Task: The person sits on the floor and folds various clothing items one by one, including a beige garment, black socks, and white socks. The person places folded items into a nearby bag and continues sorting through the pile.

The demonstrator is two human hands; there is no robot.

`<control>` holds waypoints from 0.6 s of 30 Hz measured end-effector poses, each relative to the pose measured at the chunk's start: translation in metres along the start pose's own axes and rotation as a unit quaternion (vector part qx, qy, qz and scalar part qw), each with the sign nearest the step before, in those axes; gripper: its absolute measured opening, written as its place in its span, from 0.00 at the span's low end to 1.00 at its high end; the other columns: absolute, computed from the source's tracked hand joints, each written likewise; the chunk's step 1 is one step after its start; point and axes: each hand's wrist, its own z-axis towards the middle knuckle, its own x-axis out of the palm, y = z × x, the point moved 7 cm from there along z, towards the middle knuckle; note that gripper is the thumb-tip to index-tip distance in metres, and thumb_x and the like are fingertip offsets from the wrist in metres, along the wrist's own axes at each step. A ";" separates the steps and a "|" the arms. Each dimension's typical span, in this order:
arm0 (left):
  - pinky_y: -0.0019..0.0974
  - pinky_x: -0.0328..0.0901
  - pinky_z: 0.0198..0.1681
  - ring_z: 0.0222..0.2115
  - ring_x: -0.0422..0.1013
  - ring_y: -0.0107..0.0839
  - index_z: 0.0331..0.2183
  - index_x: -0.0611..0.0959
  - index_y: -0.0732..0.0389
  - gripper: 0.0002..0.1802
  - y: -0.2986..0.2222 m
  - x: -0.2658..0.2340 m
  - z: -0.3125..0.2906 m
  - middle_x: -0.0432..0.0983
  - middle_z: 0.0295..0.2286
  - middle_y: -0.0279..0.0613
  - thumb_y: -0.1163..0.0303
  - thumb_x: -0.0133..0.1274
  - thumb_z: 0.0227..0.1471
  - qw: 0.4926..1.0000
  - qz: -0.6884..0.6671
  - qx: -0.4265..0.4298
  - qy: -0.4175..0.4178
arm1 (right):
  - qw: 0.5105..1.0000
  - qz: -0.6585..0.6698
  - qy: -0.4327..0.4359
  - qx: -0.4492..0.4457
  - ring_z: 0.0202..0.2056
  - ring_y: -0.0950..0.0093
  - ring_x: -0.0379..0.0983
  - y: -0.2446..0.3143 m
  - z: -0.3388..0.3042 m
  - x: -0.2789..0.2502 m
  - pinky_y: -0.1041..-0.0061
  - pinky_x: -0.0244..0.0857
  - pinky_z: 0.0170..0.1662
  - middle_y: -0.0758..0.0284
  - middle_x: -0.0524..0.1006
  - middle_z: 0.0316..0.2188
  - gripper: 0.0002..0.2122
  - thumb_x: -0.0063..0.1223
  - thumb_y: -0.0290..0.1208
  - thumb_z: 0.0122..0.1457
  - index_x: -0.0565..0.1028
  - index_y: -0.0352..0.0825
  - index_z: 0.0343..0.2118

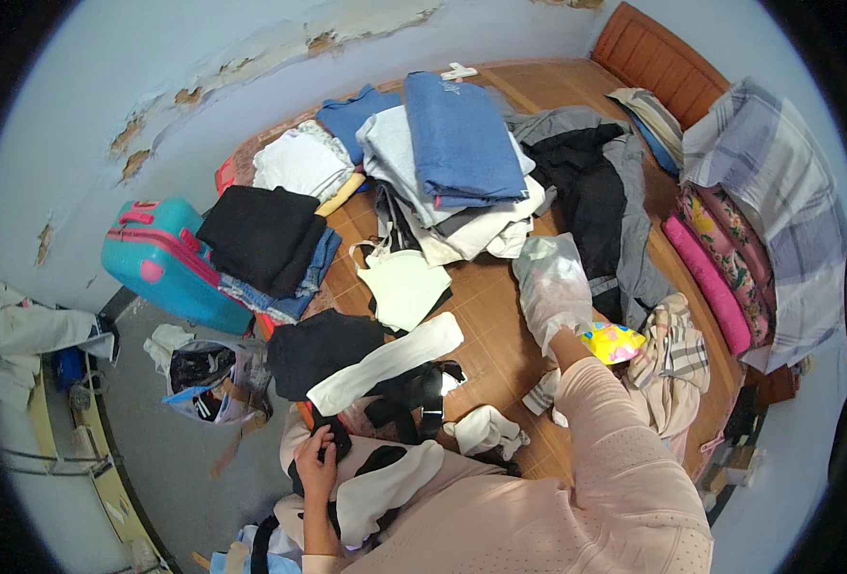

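My left hand (317,463) rests over my lap, its fingers curled onto a piece of black cloth (334,436). Beside it, a white sock with black parts (390,488) lies across my leg. My right arm reaches forward, and the hand is inside a translucent plastic bag (550,279); its fingers are blurred by the plastic. A bright yellow packet (612,342) sits just right of that wrist. Between the hands lie a long white sock (385,364), a bunched white sock (490,430) and black straps (430,409).
Folded clothes (468,143) are piled on the wooden bed surface (486,320). A turquoise suitcase (160,263) and an open bag of items (215,383) stand on the floor at left. Black garments (581,182) and stacked bedding (768,220) lie at right.
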 end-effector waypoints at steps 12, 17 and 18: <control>0.35 0.64 0.41 0.29 0.74 0.34 0.40 0.79 0.61 0.18 0.004 0.004 -0.001 0.79 0.28 0.43 0.79 0.55 0.42 1.000 0.011 -0.021 -0.005 | 0.979 0.153 -0.021 0.135 0.43 0.64 0.70 -0.060 -0.004 0.004 0.71 0.63 0.46 0.59 0.75 0.41 0.14 0.33 0.33 0.61 0.73 0.35 0.40; 0.35 0.65 0.39 0.28 0.73 0.35 0.40 0.79 0.62 0.18 0.009 0.002 -0.003 0.78 0.27 0.44 0.79 0.54 0.42 1.000 0.014 -0.027 -0.008 | 0.991 0.057 -0.008 0.117 0.45 0.63 0.70 -0.009 0.001 -0.034 0.67 0.62 0.48 0.56 0.74 0.43 0.18 0.35 0.38 0.60 0.72 0.33 0.45; 0.35 0.65 0.39 0.28 0.73 0.35 0.40 0.79 0.62 0.18 0.003 0.004 -0.001 0.78 0.27 0.44 0.79 0.54 0.42 1.000 0.013 -0.020 -0.003 | 0.963 0.193 -0.041 0.183 0.45 0.64 0.71 -0.024 -0.002 -0.020 0.68 0.63 0.47 0.58 0.74 0.43 0.18 0.36 0.39 0.60 0.71 0.34 0.46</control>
